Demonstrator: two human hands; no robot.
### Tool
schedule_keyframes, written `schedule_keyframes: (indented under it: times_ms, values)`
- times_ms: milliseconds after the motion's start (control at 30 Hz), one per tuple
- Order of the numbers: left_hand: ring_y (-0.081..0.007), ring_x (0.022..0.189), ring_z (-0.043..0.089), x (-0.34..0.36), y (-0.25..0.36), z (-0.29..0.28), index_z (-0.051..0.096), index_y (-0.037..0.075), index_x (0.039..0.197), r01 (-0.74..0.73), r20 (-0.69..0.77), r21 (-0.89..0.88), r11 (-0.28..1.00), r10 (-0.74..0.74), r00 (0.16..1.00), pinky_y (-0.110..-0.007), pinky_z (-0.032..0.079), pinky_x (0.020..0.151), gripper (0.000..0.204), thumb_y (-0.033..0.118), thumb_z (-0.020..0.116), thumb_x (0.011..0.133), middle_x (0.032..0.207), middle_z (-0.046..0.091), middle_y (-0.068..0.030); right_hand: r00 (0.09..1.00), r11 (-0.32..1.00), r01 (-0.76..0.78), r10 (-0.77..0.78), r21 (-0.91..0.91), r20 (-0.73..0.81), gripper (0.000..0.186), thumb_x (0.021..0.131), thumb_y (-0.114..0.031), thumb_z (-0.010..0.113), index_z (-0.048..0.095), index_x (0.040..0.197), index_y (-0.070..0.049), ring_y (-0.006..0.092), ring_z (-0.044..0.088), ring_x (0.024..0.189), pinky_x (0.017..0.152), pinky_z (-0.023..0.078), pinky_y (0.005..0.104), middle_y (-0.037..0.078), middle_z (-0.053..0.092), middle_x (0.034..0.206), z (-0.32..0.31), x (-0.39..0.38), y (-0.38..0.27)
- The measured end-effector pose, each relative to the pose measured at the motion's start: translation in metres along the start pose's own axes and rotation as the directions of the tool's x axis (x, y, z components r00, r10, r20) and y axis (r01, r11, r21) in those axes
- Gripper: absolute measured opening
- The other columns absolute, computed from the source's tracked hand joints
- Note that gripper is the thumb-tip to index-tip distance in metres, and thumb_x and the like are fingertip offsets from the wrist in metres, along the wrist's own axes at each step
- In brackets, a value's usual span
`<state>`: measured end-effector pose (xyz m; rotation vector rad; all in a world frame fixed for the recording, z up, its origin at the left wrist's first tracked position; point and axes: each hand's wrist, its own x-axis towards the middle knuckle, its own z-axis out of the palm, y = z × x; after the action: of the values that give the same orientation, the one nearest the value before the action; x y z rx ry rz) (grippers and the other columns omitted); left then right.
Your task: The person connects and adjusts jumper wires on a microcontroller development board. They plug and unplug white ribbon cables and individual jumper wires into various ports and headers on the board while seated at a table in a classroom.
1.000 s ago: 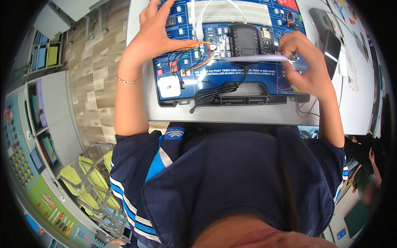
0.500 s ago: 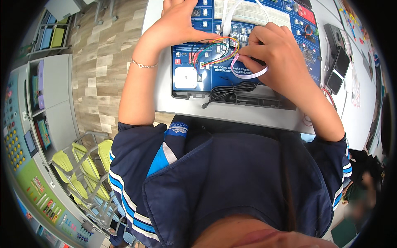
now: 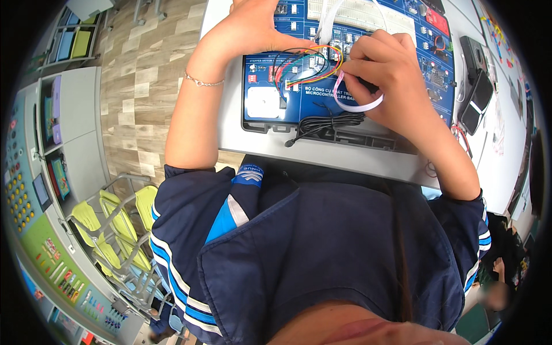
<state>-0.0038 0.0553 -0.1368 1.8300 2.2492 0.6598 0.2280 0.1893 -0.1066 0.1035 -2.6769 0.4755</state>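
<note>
A blue electronics training board (image 3: pixel 310 106) lies on the table under both hands. My right hand (image 3: pixel 391 77) is closed in a pinch at the board's middle. A thin white-and-pink ribbon cable (image 3: pixel 359 107) loops out below its fingertips; the end they grip is hidden. At the board's upper left rests my left hand (image 3: pixel 250 31), thumb stretched toward the middle and apart from the fingers, which the upper edge partly cuts off. Colored jumper wires (image 3: pixel 310 80) arch between the two hands. A wide white ribbon cable (image 3: pixel 328 26) runs upward past a white breadboard (image 3: pixel 368 18).
A bundled black cable (image 3: pixel 328 125) lies along the board case's near edge. To the right are a dark phone (image 3: pixel 477 103) and a black device (image 3: pixel 472 54) on the table. Yellow-green chairs (image 3: pixel 118 213) and shelving stand at the left. Another person (image 3: pixel 497 270) is at the lower right.
The board and both hands sit slightly farther right and higher in the picture. My right hand keeps its pinch by the ribbon cable, and my left thumb stays stretched out.
</note>
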Motion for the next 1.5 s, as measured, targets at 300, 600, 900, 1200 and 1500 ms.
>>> schedule_keyframes:
  times_ms: [300,600,900,1200,1500]
  values:
    - [-0.0512,0.148,0.016,0.001,0.001,0.003,0.028,-0.004,0.155,0.006,0.004,0.002,1.0,-0.006,1.0,-0.056,0.02,0.122,0.132,0.06,0.091,0.059,0.162,0.015,-0.0281,0.999,0.999,0.041,-0.04,0.015,-0.034,0.009,0.07,-0.005,0.078,0.072,0.075,-0.008,0.0198,0.057,0.082,0.078,0.037,0.0379,-0.001,0.058,0.081,0.003,0.0,0.001]
    - [-0.0516,0.147,0.016,0.002,-0.001,0.003,0.028,-0.004,0.156,0.006,0.006,-0.005,1.0,-0.006,1.0,-0.057,0.019,0.122,0.13,0.06,0.09,0.061,0.162,0.015,-0.0291,0.998,0.999,0.038,-0.038,0.017,-0.043,0.012,0.068,-0.003,0.079,0.073,0.077,-0.009,0.0185,0.056,0.081,0.078,0.035,0.0369,-0.002,0.059,0.081,0.002,-0.002,0.002]
    - [-0.0514,0.147,0.017,0.0,0.004,0.001,0.028,-0.003,0.156,0.023,0.009,-0.001,1.0,-0.023,1.0,-0.058,0.019,0.121,0.13,0.062,0.089,0.062,0.161,0.016,-0.0292,0.999,0.999,0.036,-0.035,0.029,-0.04,0.016,0.065,-0.001,0.079,0.072,0.077,-0.008,0.0175,0.057,0.08,0.077,0.034,0.037,-0.003,0.059,0.082,0.001,0.001,0.0]
    - [-0.0519,0.147,0.018,0.0,0.002,0.003,0.028,-0.003,0.155,-0.005,-0.009,-0.005,1.0,0.005,1.0,-0.058,0.02,0.121,0.128,0.06,0.089,0.062,0.161,0.016,-0.0304,0.998,0.998,0.06,-0.059,0.016,-0.03,0.018,0.064,-0.002,0.079,0.073,0.079,-0.008,0.0177,0.057,0.08,0.076,0.033,0.0373,-0.002,0.059,0.083,0.002,0.003,0.0]
    - [-0.0514,0.148,0.016,0.0,0.003,0.003,0.028,-0.003,0.155,0.008,-0.004,-0.019,1.0,-0.009,1.0,-0.056,0.02,0.122,0.128,0.059,0.09,0.063,0.161,0.016,-0.0303,0.996,0.989,0.083,-0.086,-0.125,-0.016,0.02,0.066,-0.004,0.079,0.075,0.084,-0.011,0.0179,0.06,0.083,0.077,0.036,0.0344,-0.002,0.065,0.085,-0.037,0.001,0.003]
